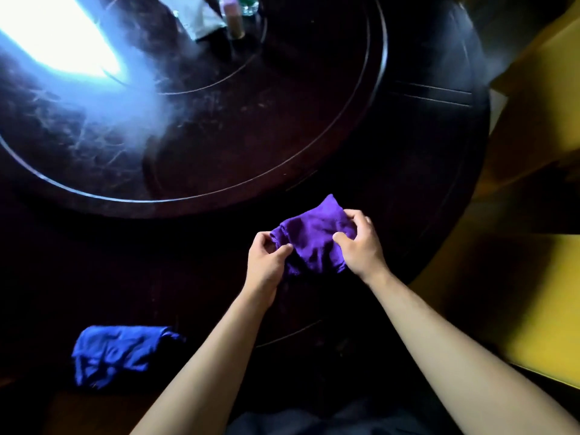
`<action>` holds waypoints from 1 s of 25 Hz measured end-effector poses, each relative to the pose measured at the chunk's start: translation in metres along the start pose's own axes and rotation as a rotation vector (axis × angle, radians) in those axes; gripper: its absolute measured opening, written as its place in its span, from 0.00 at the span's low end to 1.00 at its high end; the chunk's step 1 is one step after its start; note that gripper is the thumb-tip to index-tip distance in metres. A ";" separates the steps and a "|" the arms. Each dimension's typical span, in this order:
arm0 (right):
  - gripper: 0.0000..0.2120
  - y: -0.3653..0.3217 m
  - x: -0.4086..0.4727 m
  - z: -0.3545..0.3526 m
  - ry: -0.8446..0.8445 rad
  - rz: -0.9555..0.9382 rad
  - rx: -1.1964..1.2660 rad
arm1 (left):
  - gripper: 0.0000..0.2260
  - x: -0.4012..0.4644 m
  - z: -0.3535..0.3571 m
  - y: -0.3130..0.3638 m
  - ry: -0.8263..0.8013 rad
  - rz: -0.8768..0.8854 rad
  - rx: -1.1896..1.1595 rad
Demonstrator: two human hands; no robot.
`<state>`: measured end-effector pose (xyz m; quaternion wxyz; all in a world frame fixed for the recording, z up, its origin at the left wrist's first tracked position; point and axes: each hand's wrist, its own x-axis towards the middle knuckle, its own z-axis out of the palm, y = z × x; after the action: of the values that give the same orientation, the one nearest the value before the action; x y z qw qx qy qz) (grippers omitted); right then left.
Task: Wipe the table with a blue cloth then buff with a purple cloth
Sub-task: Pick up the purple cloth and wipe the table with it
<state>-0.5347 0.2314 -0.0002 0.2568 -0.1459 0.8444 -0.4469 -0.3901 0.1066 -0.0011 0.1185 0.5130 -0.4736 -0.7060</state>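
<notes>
Already both hands pinch the purple cloth (310, 243): left hand (265, 262) at its left end, right hand (361, 243) at its right, just above the table (408, 152).

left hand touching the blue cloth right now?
Apart. Head view: left hand grips the purple cloth; the blue cloth lies alone near the table edge, dark tabletop between.

no readable text, bottles (233, 18) at table (408, 152) far edge too blurred for labels, cloths plain, no marks
</notes>
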 end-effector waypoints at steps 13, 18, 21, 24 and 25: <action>0.19 0.081 0.070 -0.065 0.532 -0.263 -0.558 | 0.11 0.056 0.101 -0.024 0.110 0.781 0.979; 0.36 0.085 0.079 -0.024 0.235 -0.204 -0.844 | 0.21 0.092 0.076 -0.023 0.024 0.840 1.267; 0.31 0.086 0.105 -0.026 0.277 -0.218 -0.853 | 0.25 0.110 0.065 -0.026 -0.010 0.826 1.366; 0.26 0.086 0.119 -0.024 0.317 -0.288 -0.821 | 0.25 0.117 0.061 -0.033 0.020 0.883 1.397; 0.24 0.087 0.121 -0.024 0.339 -0.324 -0.796 | 0.25 0.118 0.061 -0.034 0.026 0.896 1.387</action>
<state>-0.6494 0.2390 -0.0979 -0.0341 -0.2883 0.9467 -0.1398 -0.4831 0.0810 -0.0991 0.0507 0.2406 -0.9601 -0.1332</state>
